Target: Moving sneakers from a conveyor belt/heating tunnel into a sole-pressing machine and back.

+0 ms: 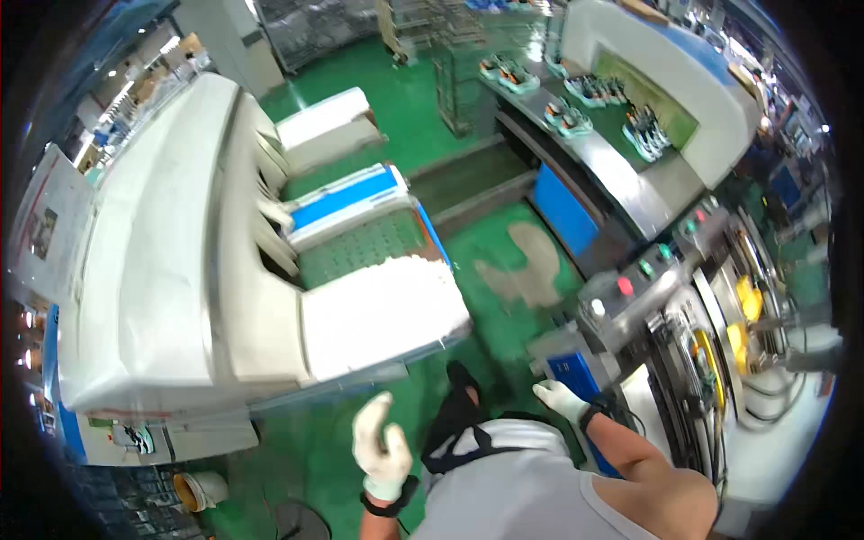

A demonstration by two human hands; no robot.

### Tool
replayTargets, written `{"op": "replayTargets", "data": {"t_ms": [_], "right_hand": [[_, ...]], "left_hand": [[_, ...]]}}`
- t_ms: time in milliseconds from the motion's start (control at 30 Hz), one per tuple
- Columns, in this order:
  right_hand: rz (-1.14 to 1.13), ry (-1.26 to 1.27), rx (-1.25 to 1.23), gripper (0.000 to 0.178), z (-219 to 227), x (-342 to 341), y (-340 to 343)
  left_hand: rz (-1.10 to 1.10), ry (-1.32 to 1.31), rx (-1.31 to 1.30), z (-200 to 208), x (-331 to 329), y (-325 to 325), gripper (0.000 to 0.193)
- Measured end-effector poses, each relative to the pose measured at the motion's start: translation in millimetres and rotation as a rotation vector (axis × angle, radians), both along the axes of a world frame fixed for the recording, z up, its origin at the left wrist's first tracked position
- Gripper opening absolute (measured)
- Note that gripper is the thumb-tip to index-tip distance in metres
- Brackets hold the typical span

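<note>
My left hand [382, 450], in a white glove with a dark band at the wrist, hangs in the air in front of a large cream-coloured machine [157, 234]. Its fingers and thumb are apart, with nothing between them. The white-topped ledge [382, 315] of that machine is the nearest thing to it. My right hand [562, 400], gloved the same way, is beside a blue panel [574, 373] on the machine to my right. Its fingers look loosely stretched and I see nothing in them; whether they touch the panel is unclear.
Several sports shoes [569, 117] stand on a metal conveyor [612, 175] at the far right. Nearer, a control box [621, 292] carries red and green buttons, beside hoses and yellow parts [745, 301]. A bucket [200, 490] sits at lower left on the green floor [495, 261].
</note>
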State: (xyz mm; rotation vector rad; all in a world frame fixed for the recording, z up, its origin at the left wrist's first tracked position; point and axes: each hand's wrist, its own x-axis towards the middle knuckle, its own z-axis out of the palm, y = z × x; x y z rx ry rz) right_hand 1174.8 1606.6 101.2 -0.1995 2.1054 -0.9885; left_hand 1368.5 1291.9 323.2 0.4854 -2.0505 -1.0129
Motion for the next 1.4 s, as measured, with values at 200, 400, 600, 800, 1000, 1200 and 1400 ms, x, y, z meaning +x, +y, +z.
{"op": "replayTargets", "data": {"t_ms": [200, 400, 600, 800, 1000, 1200, 1400], "right_hand": [[0.001, -0.205, 0.094, 0.047, 21.3, -136.9, -85.3], [0.148, -0.196, -0.029, 0.044, 105.3, -269.1, -237.6], [0.174, -0.225, -0.059, 0.031, 19.6, -386.8, -304.4], [0.511, 0.091, 0.368, 0.047, -50.5, -443.2, -278.6], [0.263, -0.012, 0.374, 0.035, -33.1, -453.3, -236.1], [0.082, 0.147, 0.121, 0.044, 22.9, -514.0, -219.0], [-0.218, -0.057, -0.156, 0.036, -66.6, -678.2, -88.5]], "left_hand": [[-0.019, 0.097, 0.095, 7.7, -101.9, -54.2, 0.034], [0.174, 0.064, 0.076, 7.4, -134.8, -70.8, 0.038], [0.367, -0.136, 0.093, -0.6, -144.0, -58.1, 0.035], [0.392, -0.167, 0.188, 16.9, -142.8, -66.8, 0.032], [0.475, -0.164, -0.126, 23.1, -172.8, -92.8, 0.018], [0.648, -0.228, -0.097, 29.6, -197.6, -63.5, 0.021], [0.862, -0.548, -0.183, 32.8, -277.4, -74.2, 0.035]]}}
